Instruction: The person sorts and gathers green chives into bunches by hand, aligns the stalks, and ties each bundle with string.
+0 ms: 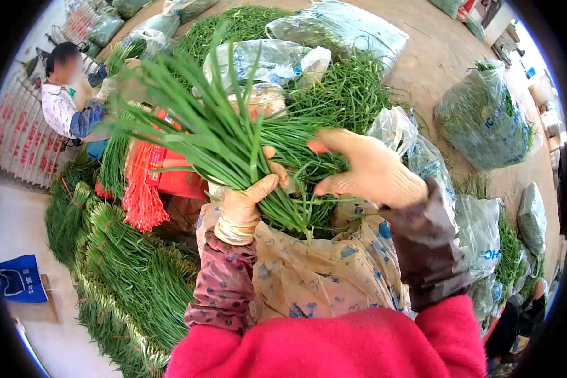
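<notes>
My left hand [244, 205], in a pale glove, is closed around the lower part of a bunch of green chives [217, 135]. The leaves fan out toward the upper left, and some stems hang below the fist. To the right, my gloved right hand [378, 167] is held with thumb and fingers apart, near loose chives [296, 138] and slightly blurred. It grips nothing that I can see. Left of the bunch hang red ties [146, 195] beside a red box [179, 183]. Under both hands spreads a patterned apron [315, 277].
Tied chive bundles [138, 271] are stacked at lower left. A larger loose chive pile [353, 88] lies ahead, with plastic bags [340, 25] around it. A filled bag [485, 116] stands at right. Another person [63, 97] works at upper left. A blue bag [20, 277] lies at far left.
</notes>
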Demonstrator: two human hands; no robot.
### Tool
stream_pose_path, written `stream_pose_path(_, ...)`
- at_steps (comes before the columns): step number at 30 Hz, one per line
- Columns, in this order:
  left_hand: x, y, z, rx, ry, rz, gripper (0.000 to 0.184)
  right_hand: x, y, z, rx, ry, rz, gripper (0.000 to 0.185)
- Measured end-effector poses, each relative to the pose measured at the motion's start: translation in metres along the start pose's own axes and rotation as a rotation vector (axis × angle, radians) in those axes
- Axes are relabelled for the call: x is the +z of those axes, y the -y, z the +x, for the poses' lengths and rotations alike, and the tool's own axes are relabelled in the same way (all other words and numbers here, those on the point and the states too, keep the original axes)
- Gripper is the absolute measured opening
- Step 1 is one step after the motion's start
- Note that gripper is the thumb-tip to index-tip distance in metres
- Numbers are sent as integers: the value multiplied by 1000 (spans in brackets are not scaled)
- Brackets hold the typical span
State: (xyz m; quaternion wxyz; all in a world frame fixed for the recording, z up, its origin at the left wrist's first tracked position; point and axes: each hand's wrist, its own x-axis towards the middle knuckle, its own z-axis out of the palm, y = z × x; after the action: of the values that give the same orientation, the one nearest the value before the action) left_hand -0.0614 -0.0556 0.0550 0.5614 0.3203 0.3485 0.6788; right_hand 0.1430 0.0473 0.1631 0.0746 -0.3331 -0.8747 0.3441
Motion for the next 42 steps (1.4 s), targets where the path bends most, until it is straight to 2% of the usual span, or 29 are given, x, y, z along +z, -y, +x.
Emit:
stream_pose_path(2,10,-9,7,57,71,175,43,16,1,26,-212,-67,73,92)
stream_pose_path(3,14,-12,9,48,74,251,44,5,26,35,58,148,238,95)
stream_pose_path(4,9,-5,18,275,62,539,42,13,27,44,-36,56,271,94)
stream_pose_path(6,2,-10,25,515,217,1248,38,21,33,52,-144,-91,254,91)
stream_pose_path(8,-34,18,22,138,90,747,36,41,35,67,50,-108,215,81)
stream_pose_path(10,-124,72,32,-262,-36,-566,63,54,28,75,127,25,400,66)
stream_pose_path(12,-115,77,30,-172,38,-16,61,104,-13,102,-48,34,457,69)
stream_pose_path(13,-111,79,29,-123,56,249,61,147,-44,117,-151,-32,607,70)
stream_pose_path(15,-121,97,23,-84,-247,-403,41,161,-51,107,-280,-294,140,73)
stream_pose_path(16,-120,98,20,-71,-305,-457,41,149,-42,103,-284,-200,184,70)
stream_pose_path(18,-120,94,15,-84,-355,-381,40,138,-21,98,-226,-180,321,70)
stream_pose_path(19,-119,92,14,-91,-367,-329,39,147,-20,99,-351,-371,349,75)
stream_pose_path(20,-115,91,13,-100,-377,-270,39,152,-19,96,-333,-390,286,78)
stream_pose_path(22,-105,88,6,-117,-392,-118,40,142,-8,91,-53,-220,272,77)
stream_pose_path(23,-98,85,0,-118,-398,-20,40,152,-15,96,-74,-306,246,62)
stream_pose_path(24,-90,82,-10,-113,-402,96,41,150,-17,94,-62,-321,254,62)
stream_pose_path(26,-68,67,-37,-109,-399,386,42,145,-14,88,-204,-232,254,47)
stream_pose_path(27,-56,56,-53,-115,-394,534,43,137,-5,73,-211,-289,245,38)
stream_pose_path(28,-41,43,-66,-155,-412,758,43,153,-7,73,-344,-389,169,38)
stream_pose_path(29,-34,38,-78,-188,-370,759,44,156,-6,66,-403,-415,169,38)
stream_pose_path(31,-20,35,-95,-302,-279,640,45,161,-4,53,-525,-404,137,39)
stream_pose_path(32,-15,35,-102,-384,-238,509,46,162,-2,45,-564,-341,-8,43)
stream_pose_path(34,-9,32,-106,-528,-199,193,47,173,4,32,-700,-399,59,42)
stream_pose_path(36,-4,32,-102,-643,-178,-147,49,197,10,16,-698,-441,37,39)
stream_pose_path(39,3,33,-90,-702,-173,-571,51,200,12,-4,-674,-518,-20,32)
stream_pose_path(41,7,30,-81,-704,-170,-765,52,180,10,-15,-840,-330,76,34)
stream_pose_path(42,8,30,-76,-693,-169,-807,53,179,11,-17,-846,-338,75,34)
